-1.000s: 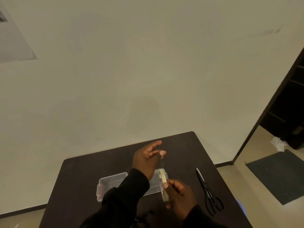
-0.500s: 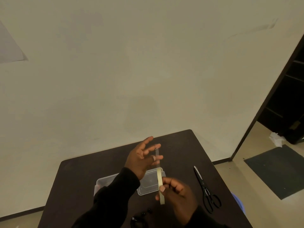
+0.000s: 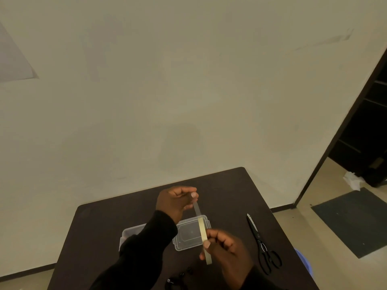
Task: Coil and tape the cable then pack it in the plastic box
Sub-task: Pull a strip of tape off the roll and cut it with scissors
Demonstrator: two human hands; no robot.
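My right hand (image 3: 227, 251) holds a thin roll of clear tape (image 3: 204, 235) edge-on above the dark table (image 3: 100, 222). My left hand (image 3: 174, 200) pinches the free end of the tape strip (image 3: 196, 209), stretched up and away from the roll. Under my hands lies the clear plastic box (image 3: 130, 232) with its clear lid (image 3: 188, 235) beside it on the right; my left sleeve covers part of the box. The black cable (image 3: 178, 282) shows only partly at the table's near edge.
Black scissors (image 3: 261, 245) lie shut on the table's right side, pointing away from me. A plain wall stands behind the table. On the right, a doorway, a dark floor mat (image 3: 354, 220) and a blue object (image 3: 303, 262) by the table's edge.
My left hand closed its fingers on the tape end and pulled a strip out from the roll. The view shifted slightly left.
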